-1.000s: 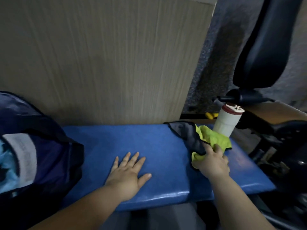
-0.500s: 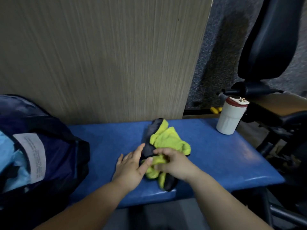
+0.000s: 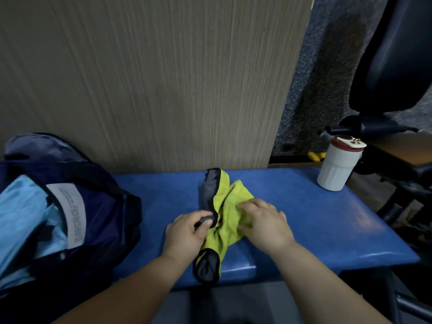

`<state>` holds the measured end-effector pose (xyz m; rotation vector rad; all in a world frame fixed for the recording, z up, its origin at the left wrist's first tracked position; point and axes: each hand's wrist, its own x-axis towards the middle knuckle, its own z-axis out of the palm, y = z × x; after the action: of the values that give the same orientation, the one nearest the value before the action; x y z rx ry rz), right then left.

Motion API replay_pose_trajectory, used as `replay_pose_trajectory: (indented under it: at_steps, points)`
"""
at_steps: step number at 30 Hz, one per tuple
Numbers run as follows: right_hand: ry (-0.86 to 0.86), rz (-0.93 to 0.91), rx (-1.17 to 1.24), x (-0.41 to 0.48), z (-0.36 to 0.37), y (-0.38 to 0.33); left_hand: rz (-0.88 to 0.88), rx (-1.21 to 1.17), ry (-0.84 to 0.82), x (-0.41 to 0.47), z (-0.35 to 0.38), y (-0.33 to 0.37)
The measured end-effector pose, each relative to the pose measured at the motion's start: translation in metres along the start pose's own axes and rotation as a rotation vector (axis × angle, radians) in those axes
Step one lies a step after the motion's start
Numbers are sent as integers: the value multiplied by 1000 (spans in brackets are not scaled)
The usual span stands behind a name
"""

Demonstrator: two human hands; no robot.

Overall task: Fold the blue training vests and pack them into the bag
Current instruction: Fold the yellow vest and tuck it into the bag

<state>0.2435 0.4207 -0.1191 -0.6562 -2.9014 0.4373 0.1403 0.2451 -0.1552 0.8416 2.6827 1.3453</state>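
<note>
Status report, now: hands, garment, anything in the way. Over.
Left hand pinching the dark trim; right hand curled on yellow fabric. Yellow-green garment crumpled on bench, not yet folded; bag open at left. White tumbler stands clear, far right.

- Left hand (image 3: 187, 232) pinches the cloth's (image 3: 228, 197) grey edge.
- Right hand (image 3: 264, 224) grips its yellow middle.
- Cloth lies bunched on the blue tabletop (image 3: 327, 218).
- Open bag (image 3: 105, 206) stands at left, white cup (image 3: 336, 169) at far right.
</note>
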Motion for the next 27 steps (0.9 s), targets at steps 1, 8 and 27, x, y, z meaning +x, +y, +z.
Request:
replay_pose_trajectory:
  at_steps: [1, 8, 27]
  points:
    - [47, 15, -2, 2, 0, 4, -8, -22, 21, -1, 0, -1]
    - [290, 259, 144, 11, -24, 30, -30, 55, 155, 9, -15, -15]
    - [-77, 338, -45, 4, -35, 36, 268, 398, -267, 17, -13, -25]
